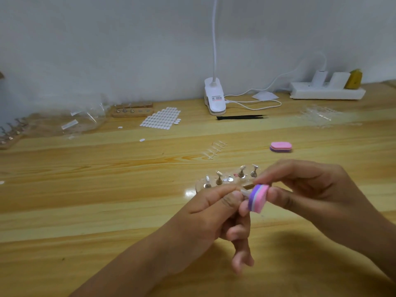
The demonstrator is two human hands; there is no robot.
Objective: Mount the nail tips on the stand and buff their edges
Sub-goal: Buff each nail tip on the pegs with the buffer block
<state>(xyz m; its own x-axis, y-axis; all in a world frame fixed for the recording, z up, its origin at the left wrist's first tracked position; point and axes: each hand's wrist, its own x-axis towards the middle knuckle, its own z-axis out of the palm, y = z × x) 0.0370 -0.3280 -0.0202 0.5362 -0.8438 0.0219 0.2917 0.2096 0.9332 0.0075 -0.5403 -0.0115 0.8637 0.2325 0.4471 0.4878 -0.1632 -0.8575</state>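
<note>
My left hand (216,213) pinches a small clear nail tip (244,192) between thumb and forefinger. My right hand (304,189) pinches a pink and purple buffer block (258,200) and holds it against the tip's edge. Just behind both hands a clear acrylic stand (200,184) lies on the wooden table, with several metal holders (219,178) standing on it. A strip of clear nail tips (214,150) lies further back.
A second pink buffer block (280,146) lies to the right. Black tweezers (240,117), a sheet of white adhesive tabs (160,117), a white clip lamp (215,97), a power strip (325,92), wooden stands (132,110) and plastic bags (68,123) line the back.
</note>
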